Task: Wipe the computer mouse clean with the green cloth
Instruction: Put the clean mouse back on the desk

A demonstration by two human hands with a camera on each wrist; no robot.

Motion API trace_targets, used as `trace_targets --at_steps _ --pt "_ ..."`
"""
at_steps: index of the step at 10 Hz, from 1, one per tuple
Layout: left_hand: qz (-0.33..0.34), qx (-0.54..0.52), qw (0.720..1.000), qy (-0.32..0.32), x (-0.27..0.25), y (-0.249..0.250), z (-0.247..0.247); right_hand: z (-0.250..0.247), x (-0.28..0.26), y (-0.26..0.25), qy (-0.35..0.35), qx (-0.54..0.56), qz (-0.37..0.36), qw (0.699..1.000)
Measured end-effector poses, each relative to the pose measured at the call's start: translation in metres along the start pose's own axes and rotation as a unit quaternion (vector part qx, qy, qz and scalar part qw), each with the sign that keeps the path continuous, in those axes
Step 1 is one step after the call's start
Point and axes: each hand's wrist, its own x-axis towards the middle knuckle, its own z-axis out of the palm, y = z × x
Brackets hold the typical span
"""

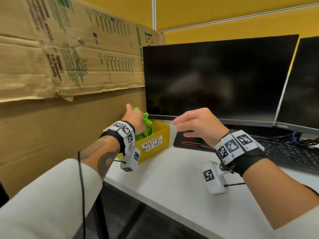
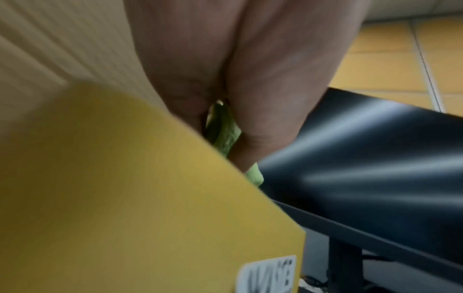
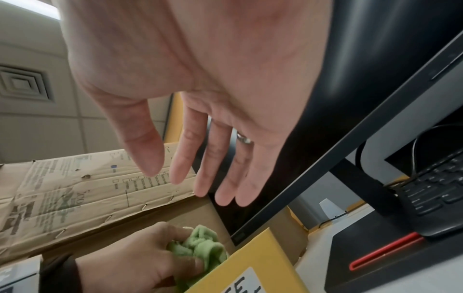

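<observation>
My left hand [image 1: 133, 118] grips the crumpled green cloth [image 1: 145, 127] over the open top of the yellow box [image 1: 155, 145] labelled "WASTE BASKET"; part of the cloth hangs down inside the box. The right wrist view shows the same grip, left hand [image 3: 140, 261] bunched round the green cloth [image 3: 200, 245]. In the left wrist view only a strip of green cloth [image 2: 224, 136] shows between the palm and the box wall [image 2: 125, 198]. My right hand [image 1: 195, 124] hovers open with relaxed fingers [image 3: 225, 184] above the black monitor base, holding nothing. No computer mouse is visible in any view.
A dark monitor [image 1: 217, 78] stands right behind the box, a second monitor [image 1: 303, 80] to its right. The black stand base with a red slot [image 1: 189, 143] and a black keyboard [image 1: 290, 152] lie on the white desk [image 1: 172, 178]. Cardboard sheets [image 1: 60, 66] wall the left side.
</observation>
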Motion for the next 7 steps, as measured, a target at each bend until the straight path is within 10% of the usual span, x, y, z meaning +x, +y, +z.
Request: trace_targets --at_steps 4,7 --pt "0.063 0.185 0.967 -0.167 0.035 0.033 0.021 -0.031 0.0 0.012 0.013 -0.027 0.015 0.999" --pt "0.006 0.151 0.975 -0.166 0.033 0.027 0.017 -0.057 -0.019 0.013 0.039 -0.027 0.026 0.999"
